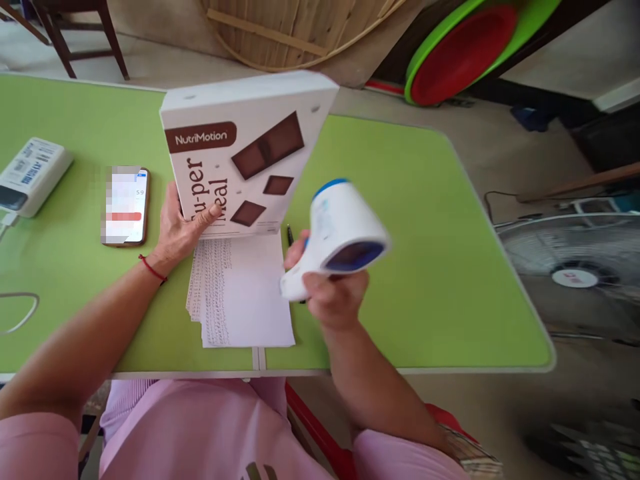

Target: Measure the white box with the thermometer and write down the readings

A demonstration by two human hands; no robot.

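My left hand [183,223] grips the lower left edge of a white NutriMotion box [200,190], thumb on its printed front. The box is held up, tilted, over the green table, with brown shapes printed on it. In my right hand [337,293] is a white infrared thermometer gun [335,220] with a blue-rimmed display, fingers wrapped round its handle; it is slightly blurred. Below the box lies a stack of paper sheets [250,300] with rows of handwriting along the left side. A dark pen [290,235] lies beside the papers, partly hidden by my right hand.
A phone [125,207] with a lit screen lies on the green table [425,267], left of my left hand. Farther left are a white power bank [37,173] and a white cable [35,307]. A fan [575,273] stands past the right edge; a wooden stool [80,33] is behind.
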